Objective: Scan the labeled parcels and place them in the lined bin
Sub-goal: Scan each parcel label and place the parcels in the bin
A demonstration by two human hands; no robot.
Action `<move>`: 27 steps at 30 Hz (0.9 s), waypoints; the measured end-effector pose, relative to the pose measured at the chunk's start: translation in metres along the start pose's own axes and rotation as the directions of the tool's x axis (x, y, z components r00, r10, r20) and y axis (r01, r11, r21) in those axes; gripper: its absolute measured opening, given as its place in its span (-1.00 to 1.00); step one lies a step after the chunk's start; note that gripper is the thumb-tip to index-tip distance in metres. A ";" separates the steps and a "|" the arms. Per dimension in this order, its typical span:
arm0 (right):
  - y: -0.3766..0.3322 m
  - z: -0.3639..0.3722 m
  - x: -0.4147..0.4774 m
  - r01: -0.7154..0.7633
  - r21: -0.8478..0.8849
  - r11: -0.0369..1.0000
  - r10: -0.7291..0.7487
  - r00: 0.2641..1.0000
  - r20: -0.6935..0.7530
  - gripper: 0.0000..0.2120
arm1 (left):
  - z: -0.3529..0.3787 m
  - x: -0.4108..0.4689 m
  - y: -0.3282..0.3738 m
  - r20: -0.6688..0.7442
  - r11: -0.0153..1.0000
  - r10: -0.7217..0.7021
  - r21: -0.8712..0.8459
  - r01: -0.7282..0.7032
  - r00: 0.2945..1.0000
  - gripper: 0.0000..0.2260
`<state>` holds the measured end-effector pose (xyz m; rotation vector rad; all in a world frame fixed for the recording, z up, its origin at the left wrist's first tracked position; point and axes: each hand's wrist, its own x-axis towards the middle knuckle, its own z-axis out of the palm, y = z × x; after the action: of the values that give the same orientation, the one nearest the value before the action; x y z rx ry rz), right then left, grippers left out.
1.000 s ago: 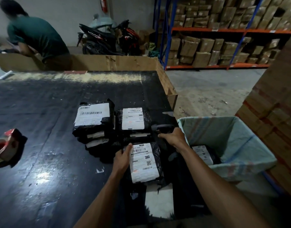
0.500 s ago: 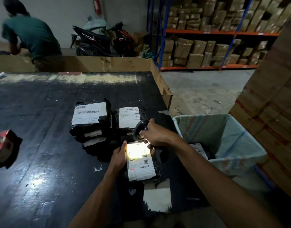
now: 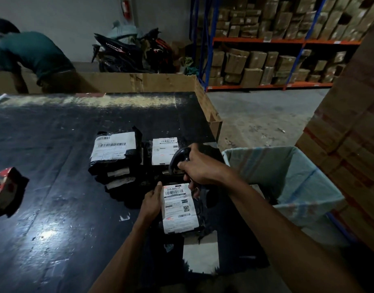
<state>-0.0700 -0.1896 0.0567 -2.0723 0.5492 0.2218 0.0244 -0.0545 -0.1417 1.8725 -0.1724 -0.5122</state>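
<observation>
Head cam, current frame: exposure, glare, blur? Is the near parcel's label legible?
Head view: dim, corners dark; glare patch on the glossy black table; label on the near parcel is sharp, "310-BAL17" reads, finer print does not; the right hand on the scanner is dim but crisp; the person at the back is soft; shelf uprights lean from wide-angle distortion.

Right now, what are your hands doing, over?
Left hand holds front parcel by its left edge. Right hand grips scanner by the parcel's far end. Lined bin to the right; right arm crosses the way.
</observation>
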 end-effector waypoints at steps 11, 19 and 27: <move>0.053 -0.009 0.045 0.011 0.260 0.965 -0.002 0.999 -0.035 -0.64 | 0.002 -0.008 0.010 -0.001 0.999 -0.038 -0.035 0.038 0.999 -0.52; 0.152 -0.028 0.109 -0.038 0.268 0.963 0.120 0.947 -0.297 -0.62 | 0.003 -0.002 0.006 0.003 0.994 -0.100 -0.046 0.100 0.995 -0.51; 0.184 -0.018 0.134 -0.102 0.069 0.992 0.115 0.966 -0.229 -0.55 | 0.012 -0.012 0.028 -0.022 0.931 -0.227 -0.299 0.210 0.974 -0.62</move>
<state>-0.0388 -0.3274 -0.1230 -2.0279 0.8043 0.0249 0.0116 -0.0707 -0.1162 1.6175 0.1474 -0.6013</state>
